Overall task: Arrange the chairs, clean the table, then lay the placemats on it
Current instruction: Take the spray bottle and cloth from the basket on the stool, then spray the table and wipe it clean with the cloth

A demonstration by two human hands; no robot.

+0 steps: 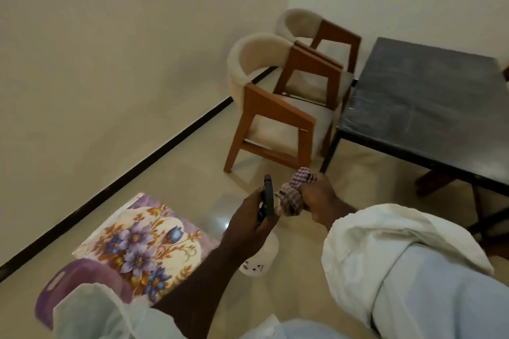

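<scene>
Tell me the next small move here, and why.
Probably bring the spray bottle over the table and mist its dark top. The left hand grips it, the right hand holds the checked cloth, both chairs stand at the table, and the floral placemats lie on the floor.

A person's left hand (248,217) grips a white spray bottle (260,253) beside the right hand (319,198) clutching a checked cloth (297,190), with two cushioned wooden chairs (275,107) at twelve o'clock just beside a dark table (429,96) at two o'clock, and a floral mat (143,245) on the floor at eight o'clock.
</scene>
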